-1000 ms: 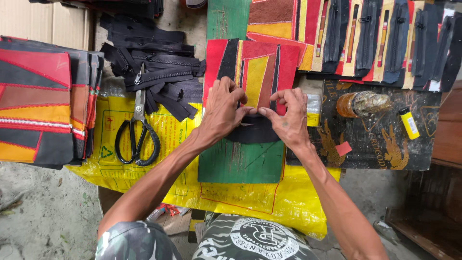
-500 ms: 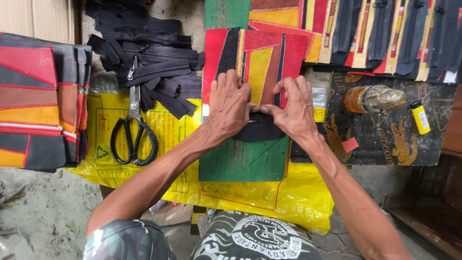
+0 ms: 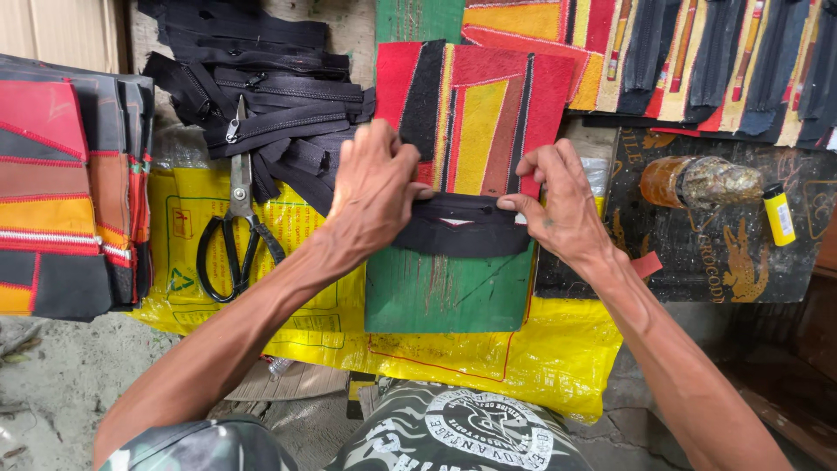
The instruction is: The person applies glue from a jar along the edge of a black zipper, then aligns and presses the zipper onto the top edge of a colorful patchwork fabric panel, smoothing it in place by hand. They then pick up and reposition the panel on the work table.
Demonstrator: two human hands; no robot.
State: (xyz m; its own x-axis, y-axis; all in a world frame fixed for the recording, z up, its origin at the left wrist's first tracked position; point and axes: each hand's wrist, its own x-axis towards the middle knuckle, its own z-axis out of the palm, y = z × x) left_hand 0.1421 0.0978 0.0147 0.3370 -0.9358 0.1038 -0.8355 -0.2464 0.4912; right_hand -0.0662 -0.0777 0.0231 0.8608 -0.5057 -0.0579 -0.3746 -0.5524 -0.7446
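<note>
Here both hands (image 3: 375,196) (image 3: 562,209) pinch a black zipper strip (image 3: 466,225).

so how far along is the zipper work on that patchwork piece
Looks mid-way. Done: a stack of finished-looking patchwork panels sits at the left. In hand: the left hand and right hand press a black zipper strip along the lower edge of a red and yellow patchwork panel on the green board. Left: a pile of loose black zippers lies unused beside the scissors.
</note>
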